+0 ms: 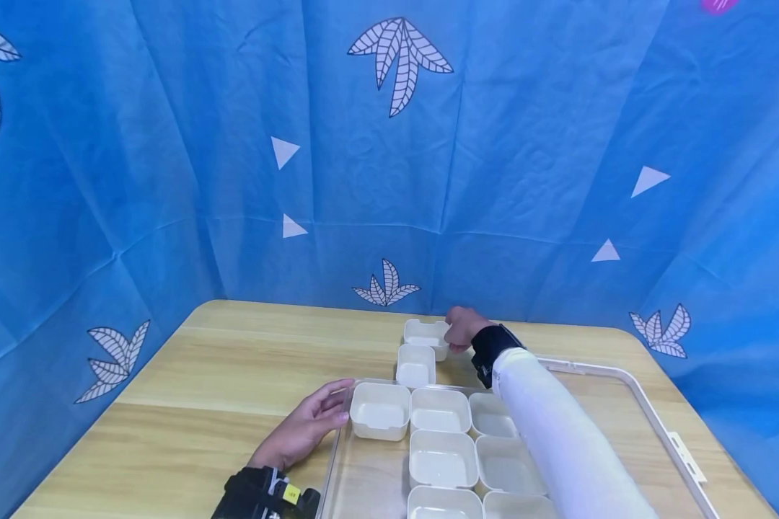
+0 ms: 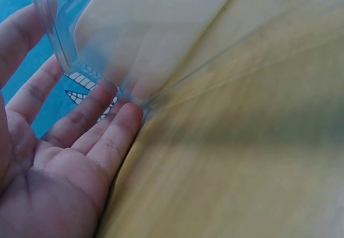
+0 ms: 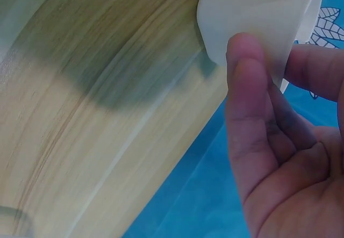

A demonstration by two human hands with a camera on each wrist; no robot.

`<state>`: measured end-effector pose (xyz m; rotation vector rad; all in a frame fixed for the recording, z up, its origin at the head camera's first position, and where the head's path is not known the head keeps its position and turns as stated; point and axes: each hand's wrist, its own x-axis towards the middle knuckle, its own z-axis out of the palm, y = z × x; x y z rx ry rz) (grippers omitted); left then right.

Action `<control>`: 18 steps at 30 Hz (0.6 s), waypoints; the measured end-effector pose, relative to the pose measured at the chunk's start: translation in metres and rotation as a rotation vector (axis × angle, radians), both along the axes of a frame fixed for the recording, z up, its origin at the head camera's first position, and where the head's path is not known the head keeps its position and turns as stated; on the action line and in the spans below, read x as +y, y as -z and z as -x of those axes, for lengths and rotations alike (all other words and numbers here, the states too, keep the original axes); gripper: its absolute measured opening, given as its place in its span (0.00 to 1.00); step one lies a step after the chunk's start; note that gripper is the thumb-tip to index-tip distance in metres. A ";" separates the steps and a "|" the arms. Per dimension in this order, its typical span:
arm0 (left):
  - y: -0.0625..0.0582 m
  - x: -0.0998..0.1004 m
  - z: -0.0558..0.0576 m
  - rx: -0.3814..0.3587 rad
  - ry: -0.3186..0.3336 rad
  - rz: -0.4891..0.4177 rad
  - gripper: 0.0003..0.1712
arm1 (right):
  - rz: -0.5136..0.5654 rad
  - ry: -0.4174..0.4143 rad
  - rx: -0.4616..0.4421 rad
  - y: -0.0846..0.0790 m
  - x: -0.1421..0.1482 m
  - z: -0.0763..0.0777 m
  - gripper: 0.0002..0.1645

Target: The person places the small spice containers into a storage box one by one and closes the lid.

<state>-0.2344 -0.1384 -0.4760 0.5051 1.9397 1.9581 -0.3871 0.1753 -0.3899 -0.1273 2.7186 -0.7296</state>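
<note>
At the table's far edge, my right hand (image 1: 466, 329) pinches the right side wall of a small cream plastic bin (image 1: 425, 336). In the right wrist view, the thumb and fingers (image 3: 246, 60) are on either side of that bin's wall (image 3: 250, 17). A second small bin (image 1: 416, 365) stands just in front of it. My left hand (image 1: 306, 425) rests at the far left corner of a clear plastic box (image 1: 370, 476), fingers fairly straight against its wall in the left wrist view. Just inside that corner sits another cream bin (image 1: 380, 411).
Several more cream bins (image 1: 443, 459) stand in rows inside the clear box, partly hidden by my right sleeve (image 1: 565, 432). A white frame with a clip (image 1: 687, 455) lies on the right of the wooden table (image 1: 247, 360). Blue patterned cloth (image 1: 526, 144) hangs behind.
</note>
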 end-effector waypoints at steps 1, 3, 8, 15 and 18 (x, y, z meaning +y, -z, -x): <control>0.000 0.000 0.000 0.002 -0.001 0.001 0.38 | -0.004 -0.006 0.006 -0.001 0.000 0.000 0.31; 0.000 -0.001 0.000 0.003 -0.004 0.004 0.37 | -0.009 -0.023 0.013 -0.004 0.000 -0.002 0.31; -0.002 0.000 0.000 0.002 -0.004 0.003 0.37 | -0.012 -0.049 0.029 -0.010 0.003 -0.007 0.32; -0.002 0.002 0.000 -0.009 -0.005 -0.018 0.37 | -0.014 -0.061 0.062 -0.016 0.008 -0.011 0.30; -0.003 0.001 0.000 -0.004 -0.005 -0.010 0.37 | -0.005 -0.065 0.076 -0.019 0.009 -0.012 0.31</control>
